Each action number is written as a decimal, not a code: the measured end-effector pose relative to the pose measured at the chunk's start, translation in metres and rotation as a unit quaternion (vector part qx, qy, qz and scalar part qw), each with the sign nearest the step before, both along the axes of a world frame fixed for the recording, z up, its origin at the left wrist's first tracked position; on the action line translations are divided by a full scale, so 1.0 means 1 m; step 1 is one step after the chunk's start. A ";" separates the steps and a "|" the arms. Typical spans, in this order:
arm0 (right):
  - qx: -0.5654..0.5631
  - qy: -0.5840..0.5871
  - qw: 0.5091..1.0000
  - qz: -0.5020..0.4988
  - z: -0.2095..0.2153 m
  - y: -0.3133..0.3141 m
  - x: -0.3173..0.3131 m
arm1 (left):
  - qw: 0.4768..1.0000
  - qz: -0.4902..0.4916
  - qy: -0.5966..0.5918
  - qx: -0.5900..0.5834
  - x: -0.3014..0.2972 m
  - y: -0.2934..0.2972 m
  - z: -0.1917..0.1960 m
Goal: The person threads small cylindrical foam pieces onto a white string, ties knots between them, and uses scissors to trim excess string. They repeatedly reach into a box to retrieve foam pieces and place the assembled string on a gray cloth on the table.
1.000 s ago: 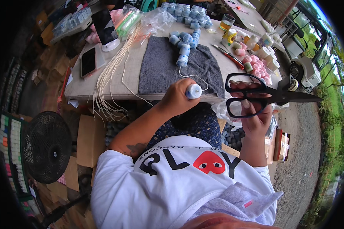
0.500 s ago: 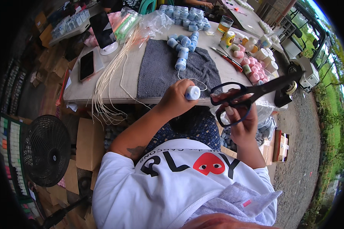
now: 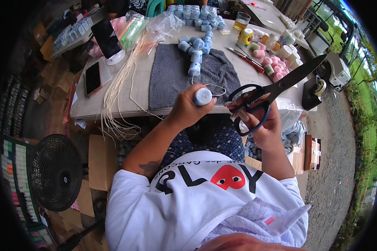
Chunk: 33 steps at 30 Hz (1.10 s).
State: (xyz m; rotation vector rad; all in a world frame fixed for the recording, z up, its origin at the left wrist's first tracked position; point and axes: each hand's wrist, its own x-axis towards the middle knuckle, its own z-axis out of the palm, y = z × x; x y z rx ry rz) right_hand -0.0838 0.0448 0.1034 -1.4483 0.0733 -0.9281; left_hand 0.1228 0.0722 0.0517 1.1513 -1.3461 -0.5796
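Note:
My left hand (image 3: 189, 105) grips a small pale-blue cylinder (image 3: 203, 97), its round end turned up, above the table's front edge. White cord (image 3: 215, 86) loops beside that hand and links to a string of blue-and-white cylinders (image 3: 195, 62) lying on a dark grey cloth (image 3: 167, 77). My right hand (image 3: 261, 123) holds large dark scissors (image 3: 276, 92) by the handles, fingers around the loops, blades pointing up and to the right. The scissors' handles are close to my left hand. Whether a cord end sits in my left fingers is hidden.
Cream cords (image 3: 122, 92) hang over the table's front left, near a phone (image 3: 93, 78) and another phone on a stand (image 3: 106, 38). Pink cylinders (image 3: 274, 67), a red cutter (image 3: 252, 62) and a glass (image 3: 241, 21) stand at right. A black fan (image 3: 56, 172) is low left.
The scissors have tilted more steeply upward in my right hand. My left hand has shifted slightly left, and the cylinder's round end now faces up more.

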 end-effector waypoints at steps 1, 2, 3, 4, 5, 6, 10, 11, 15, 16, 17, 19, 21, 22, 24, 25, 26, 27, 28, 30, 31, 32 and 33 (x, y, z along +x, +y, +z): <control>0.030 -0.018 0.999 0.032 0.002 -0.002 -0.006 | 0.997 -0.023 0.064 0.031 0.004 0.006 -0.001; 0.105 -0.030 0.989 0.104 0.004 -0.003 -0.006 | 0.948 -0.157 0.263 0.092 0.021 0.001 0.000; 0.109 0.057 0.984 0.130 -0.005 -0.005 -0.011 | 0.895 -0.180 0.405 0.054 0.024 0.003 -0.003; 0.149 0.093 0.971 0.164 -0.017 -0.004 -0.011 | 0.878 -0.182 0.441 0.040 0.029 0.002 -0.003; 0.188 0.133 0.953 0.196 -0.033 -0.002 -0.010 | 0.858 -0.185 0.479 0.025 0.033 0.000 -0.001; 0.169 0.163 0.949 0.209 -0.058 -0.002 -0.011 | 0.856 -0.182 0.483 0.015 0.035 0.000 0.000; 0.155 0.225 0.941 0.199 -0.100 0.012 0.000 | 0.842 -0.170 0.513 -0.010 0.032 -0.001 -0.002; 0.149 0.231 0.941 0.196 -0.102 0.013 0.006 | 0.838 -0.169 0.519 -0.011 0.030 -0.002 -0.004; 0.144 0.216 0.949 0.177 -0.094 0.011 0.030 | 0.849 -0.121 0.514 -0.001 0.021 0.001 -0.003; 0.136 0.191 0.956 0.176 -0.090 0.011 0.034 | 0.851 -0.119 0.512 0.003 0.018 0.002 -0.002; 0.147 0.191 0.955 0.175 -0.089 0.011 0.037 | 0.852 -0.116 0.510 0.006 0.016 0.002 -0.001; 0.169 0.190 0.952 0.171 -0.088 0.011 0.040 | 0.853 -0.119 0.507 0.005 0.015 0.002 0.000; 0.181 0.249 0.937 0.165 -0.087 0.008 0.035 | 0.853 -0.131 0.506 -0.004 0.016 0.001 -0.001; 0.188 0.278 0.928 0.160 -0.087 0.005 0.030 | 0.854 -0.130 0.504 0.004 0.016 0.001 -0.001; 0.137 0.276 0.941 0.138 -0.081 0.000 0.018 | 0.858 -0.123 0.499 0.020 0.023 0.002 -0.001; 0.111 0.274 0.947 0.128 -0.075 -0.003 0.010 | 0.865 -0.119 0.488 0.027 0.029 0.004 -0.001; 0.085 0.273 0.955 0.081 -0.063 -0.007 0.000 | 0.870 -0.115 0.478 0.035 0.037 0.005 -0.002; 0.059 0.271 0.960 0.034 -0.052 -0.015 -0.011 | 0.876 -0.112 0.467 0.043 0.045 0.008 -0.003; -0.012 0.299 0.954 -0.032 -0.049 -0.026 -0.023 | 0.871 -0.109 0.477 0.051 0.053 0.013 -0.002; -0.091 0.362 0.916 -0.144 -0.046 -0.042 -0.049 | 0.871 -0.117 0.473 0.056 0.063 0.016 -0.003; -0.099 0.399 0.892 -0.185 -0.047 -0.048 -0.060 | 0.871 -0.122 0.472 0.058 0.066 0.017 -0.004; -0.136 0.466 0.839 -0.245 -0.056 -0.056 -0.071 | 0.880 -0.119 0.457 0.058 0.066 0.018 -0.001; -0.167 0.474 0.813 -0.293 -0.062 -0.060 -0.075 | 0.880 -0.117 0.455 0.061 0.067 0.019 -0.001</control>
